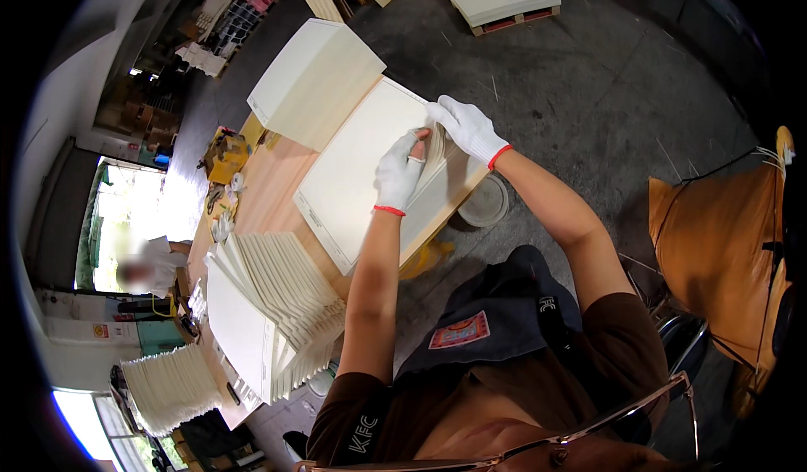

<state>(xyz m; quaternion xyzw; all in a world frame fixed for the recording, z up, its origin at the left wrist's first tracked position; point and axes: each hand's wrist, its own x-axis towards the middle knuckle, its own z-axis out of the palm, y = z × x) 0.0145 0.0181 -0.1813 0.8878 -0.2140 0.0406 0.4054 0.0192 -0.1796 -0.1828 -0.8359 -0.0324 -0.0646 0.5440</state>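
A stack of large white sheets [357, 165] lies on the wooden table in front of me, with its right edge fanned and bent upward. My left hand [397, 171], in a white knit glove with a red cuff and bare fingertips, closes its curled fingers on the fanned edge. At the far right corner of the same stack, my right hand [466, 129], in a matching white glove, grips the sheet edges. Part of its fingers is hidden behind the paper.
Another white stack [324, 77] stands behind, and a tall fanned stack [282, 304] sits at the near left of the table [269, 178]. A yellow box [227, 157] is at the table's far edge. Right of me hangs an orange sack [714, 262]. A person [155, 266] is at left.
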